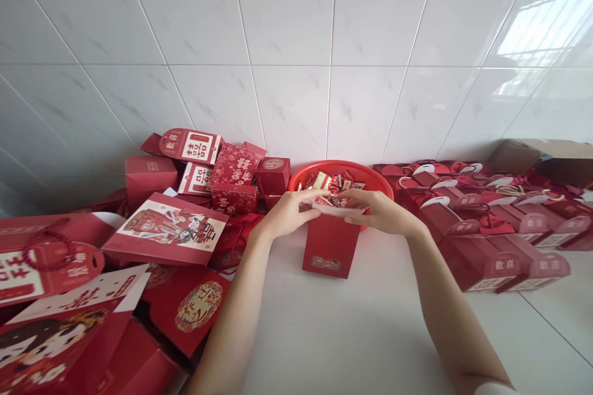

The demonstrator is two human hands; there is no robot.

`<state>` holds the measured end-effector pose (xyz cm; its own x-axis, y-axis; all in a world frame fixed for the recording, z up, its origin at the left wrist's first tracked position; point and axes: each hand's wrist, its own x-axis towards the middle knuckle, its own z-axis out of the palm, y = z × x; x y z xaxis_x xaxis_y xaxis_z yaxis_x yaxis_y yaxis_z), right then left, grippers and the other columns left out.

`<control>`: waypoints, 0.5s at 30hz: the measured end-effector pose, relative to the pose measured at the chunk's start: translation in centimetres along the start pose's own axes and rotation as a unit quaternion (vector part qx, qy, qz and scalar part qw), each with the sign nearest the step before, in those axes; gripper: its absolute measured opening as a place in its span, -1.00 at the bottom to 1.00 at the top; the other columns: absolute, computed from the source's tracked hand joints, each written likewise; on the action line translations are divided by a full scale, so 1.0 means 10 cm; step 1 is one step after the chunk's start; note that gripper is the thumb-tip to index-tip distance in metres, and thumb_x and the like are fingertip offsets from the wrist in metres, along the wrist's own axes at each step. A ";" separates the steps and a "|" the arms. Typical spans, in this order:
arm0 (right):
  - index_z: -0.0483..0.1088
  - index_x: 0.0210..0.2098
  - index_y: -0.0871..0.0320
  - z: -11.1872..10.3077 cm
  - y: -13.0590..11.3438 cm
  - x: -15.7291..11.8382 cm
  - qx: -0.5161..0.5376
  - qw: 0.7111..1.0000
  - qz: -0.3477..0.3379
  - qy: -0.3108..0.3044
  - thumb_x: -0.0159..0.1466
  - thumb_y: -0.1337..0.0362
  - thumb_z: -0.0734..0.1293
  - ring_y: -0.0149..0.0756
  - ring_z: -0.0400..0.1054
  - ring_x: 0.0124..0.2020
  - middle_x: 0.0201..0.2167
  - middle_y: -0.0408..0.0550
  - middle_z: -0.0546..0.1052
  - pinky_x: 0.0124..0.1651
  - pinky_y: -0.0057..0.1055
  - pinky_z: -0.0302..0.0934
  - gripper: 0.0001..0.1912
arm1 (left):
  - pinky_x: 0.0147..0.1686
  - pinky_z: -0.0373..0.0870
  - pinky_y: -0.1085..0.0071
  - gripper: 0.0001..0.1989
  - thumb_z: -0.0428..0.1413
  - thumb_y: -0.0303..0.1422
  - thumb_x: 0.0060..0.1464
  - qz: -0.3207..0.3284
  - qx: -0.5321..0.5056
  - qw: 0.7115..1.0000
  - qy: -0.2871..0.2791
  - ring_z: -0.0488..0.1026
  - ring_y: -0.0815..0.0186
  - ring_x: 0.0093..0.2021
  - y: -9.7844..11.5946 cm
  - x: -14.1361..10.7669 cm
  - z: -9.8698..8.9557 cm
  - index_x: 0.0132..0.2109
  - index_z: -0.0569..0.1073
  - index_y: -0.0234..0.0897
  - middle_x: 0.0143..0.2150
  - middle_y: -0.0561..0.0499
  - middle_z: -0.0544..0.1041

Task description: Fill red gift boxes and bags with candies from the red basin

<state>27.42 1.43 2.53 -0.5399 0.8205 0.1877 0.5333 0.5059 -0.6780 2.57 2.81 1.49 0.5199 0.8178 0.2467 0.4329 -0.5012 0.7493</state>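
Note:
A red gift box with a small pale print near its bottom stands upright on the white surface in front of me. My left hand grips the left side of its top edge between thumb and fingers. At the right of the same edge, my right hand has its thumb and fingers closed on the box too. The top shows a whitish inner edge between my hands. Just behind is a red plastic basket with wrapped candies in it; the box and my hands partly cover it.
Red boxes and bags with printed patterns lie in a jumbled heap on the left. To the right, several dark red handled boxes stand in rows, some with bows. A cardboard box sits at the far right. White wall tiles rise behind.

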 end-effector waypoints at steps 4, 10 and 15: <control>0.43 0.11 0.19 -0.01 0.06 0.03 0.025 1.000 -0.018 0.001 0.27 0.14 0.35 -0.12 0.50 -0.06 -0.02 0.07 0.58 -0.10 -0.26 0.39 -0.54 | 0.00 0.46 0.37 -0.56 0.16 -0.36 0.16 0.029 -0.003 0.997 0.066 0.56 0.22 -0.05 -0.01 0.01 0.01 0.19 0.49 -0.25 -0.01 -0.09 0.64; 0.44 0.10 0.15 0.02 0.10 0.03 0.095 0.992 -0.046 0.073 0.27 0.07 0.38 -0.11 0.51 -0.10 -0.04 0.05 0.58 -0.11 -0.22 0.44 -0.54 | -0.14 0.53 0.35 -0.76 0.19 -0.24 0.15 0.086 -0.039 0.975 0.201 0.59 0.20 -0.16 -0.03 0.02 0.02 -0.11 0.63 -0.25 -0.15 -0.06 0.68; 0.54 -0.08 0.10 0.06 0.07 0.05 0.173 0.969 -0.071 0.161 0.21 0.08 0.45 -0.11 0.54 -0.18 -0.12 0.01 0.61 -0.22 -0.26 0.47 -0.66 | -0.17 0.55 0.35 -0.80 0.21 -0.25 0.12 0.110 -0.092 0.973 0.180 0.59 0.17 -0.10 0.00 0.00 0.00 -0.17 0.65 -0.23 -0.14 -0.07 0.67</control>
<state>27.11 2.03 1.70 -0.3307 0.8177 0.4711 0.1887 0.5464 -0.8160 2.57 2.80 1.53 0.2799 0.7587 0.5883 0.1842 -0.6438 0.7427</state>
